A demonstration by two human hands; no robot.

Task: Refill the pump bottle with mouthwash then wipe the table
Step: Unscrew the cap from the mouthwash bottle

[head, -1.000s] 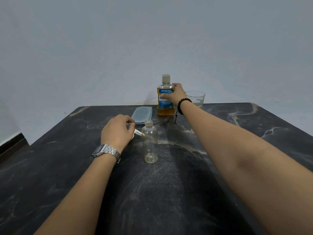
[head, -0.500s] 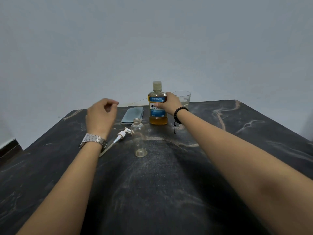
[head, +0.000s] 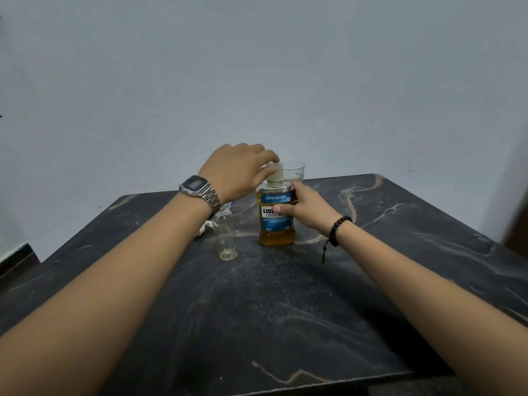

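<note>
Mouthwash bottle (head: 276, 221) stands upright on the dark marbled tabletop (head: 285, 310), toward the far edge, amber liquid filling most of it. My right hand (head: 307, 208) is wrapped round its body at label height, thumb across the front; I read that as a brace so the bottle can't spin or tip while the top gets worked. My left hand (head: 243, 170) comes over from above w/ fingertips curled down on the pale cap (head: 276, 174), clenched on it as far as I can see, though the exact contact is partly hidden by the fingers. Cap looks seated on the neck, so I judge the step as unscrewing, not yet done.

Pump bottle (head: 225, 235) is the small clear one just left of the mouthwash, upright, mouth open, and it looks empty. It sits close on purpose, I'd say: short pour path once the cap is off. Its neck is narrow, so the pour will need a slow tilt or liquid ends up on the tabletop. Pump head (head: 204, 228) lies beside it, mostly behind my left forearm, only white bits showing.

Clear glass (head: 294, 171) stands behind the mouthwash at the far edge. A sliver of blue cloth (head: 227, 205) peeks out under my left wrist; prob. parked there for the wipe at the end. Watch (head: 200, 190) on the left wrist, bead bracelet (head: 337, 228) on the right.
</note>
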